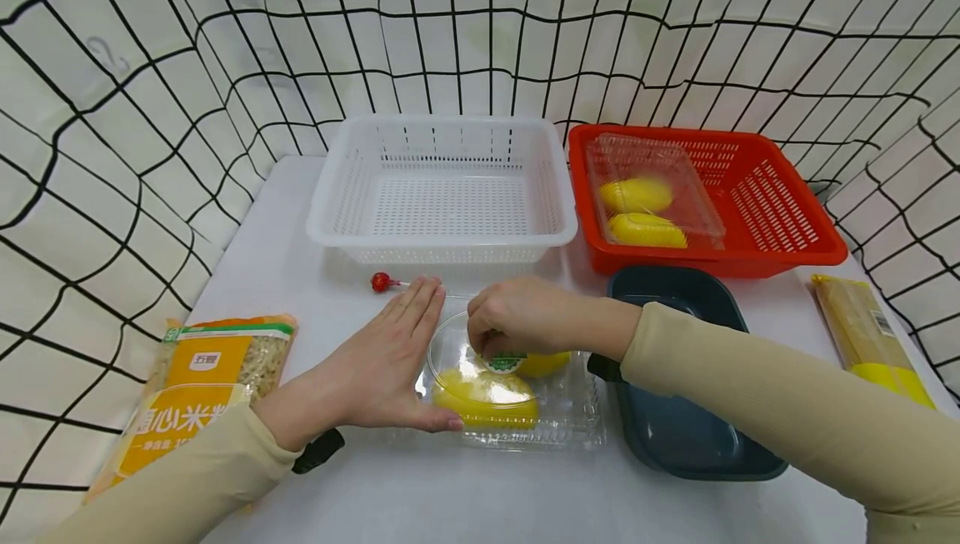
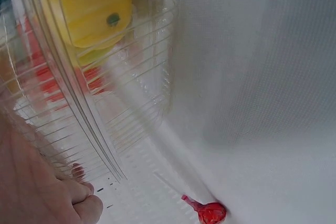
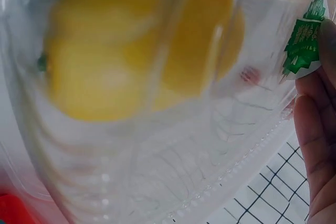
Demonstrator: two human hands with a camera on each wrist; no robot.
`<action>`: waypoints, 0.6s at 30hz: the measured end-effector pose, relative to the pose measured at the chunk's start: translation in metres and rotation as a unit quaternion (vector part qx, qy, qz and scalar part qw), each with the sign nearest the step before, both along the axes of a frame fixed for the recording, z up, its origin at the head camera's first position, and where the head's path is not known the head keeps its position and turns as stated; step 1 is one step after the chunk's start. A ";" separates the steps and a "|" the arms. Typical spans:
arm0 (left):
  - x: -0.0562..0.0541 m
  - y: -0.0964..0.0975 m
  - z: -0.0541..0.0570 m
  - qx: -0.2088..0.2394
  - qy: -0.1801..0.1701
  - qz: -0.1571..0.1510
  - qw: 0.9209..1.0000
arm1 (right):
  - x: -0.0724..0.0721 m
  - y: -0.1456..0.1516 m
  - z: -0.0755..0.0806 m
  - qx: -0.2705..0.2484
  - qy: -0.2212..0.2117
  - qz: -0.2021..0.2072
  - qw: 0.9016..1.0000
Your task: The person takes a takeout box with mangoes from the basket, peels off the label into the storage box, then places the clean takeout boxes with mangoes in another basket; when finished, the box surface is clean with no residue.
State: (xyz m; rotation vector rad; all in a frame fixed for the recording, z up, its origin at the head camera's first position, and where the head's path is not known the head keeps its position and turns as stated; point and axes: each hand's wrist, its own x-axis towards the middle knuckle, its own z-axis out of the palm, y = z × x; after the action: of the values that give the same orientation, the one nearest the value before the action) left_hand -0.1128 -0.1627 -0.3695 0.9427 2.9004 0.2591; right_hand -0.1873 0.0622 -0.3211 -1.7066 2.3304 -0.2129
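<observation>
My two hands at work on a clear plastic box point(image 1: 555, 429), which lies on the white counter point(image 1: 337, 494) at the near middle, two yellow fruits point(image 1: 483, 401) showing through its lid. My left hand point(image 1: 378, 365) rests on the left side of the box, its fingers straight and close together, the thumb set apart along the near edge. My right hand point(image 1: 521, 316) is bent over the lid, thumb and fingers pinching a green-and-white label point(image 3: 302, 46); the right wrist view shows this grip at its border. Surroundings: beyond the box, a white basket point(image 1: 442, 241); far right, a red basket point(image 1: 787, 254) containing a second clear box point(image 1: 701, 198) with yellow fruit inside. A red lollipop point(image 1: 381, 281) lies between the white basket and my left hand. A dark blue tray point(image 1: 697, 444) sits to the right, partly beneath my right forearm. A yellow-labelled bag point(image 1: 198, 386) lies at the left edge, a long yellow packet point(image 1: 862, 331) at the right. Black wire mesh point(image 1: 491, 27) encloses the far side.
</observation>
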 end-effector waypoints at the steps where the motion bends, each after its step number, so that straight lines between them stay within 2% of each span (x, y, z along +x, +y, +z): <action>1: 0.000 0.000 0.000 0.000 -0.002 0.001 1.000 | 0.000 0.000 0.000 -0.003 0.003 0.000 1.000; 6: 0.000 0.001 0.001 -0.001 -0.008 0.003 1.000 | -0.001 0.002 0.000 -0.010 0.012 0.000 1.000; 18: 0.000 0.001 0.002 -0.003 -0.013 0.005 1.000 | -0.001 0.012 0.005 -0.053 -0.008 -0.011 0.998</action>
State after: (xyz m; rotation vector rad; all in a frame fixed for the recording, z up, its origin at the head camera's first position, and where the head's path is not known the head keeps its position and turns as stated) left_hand -0.1125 -0.1615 -0.3673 0.9163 2.8811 0.2628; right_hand -0.1883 0.0741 -0.3162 -1.7205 2.3671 -0.3594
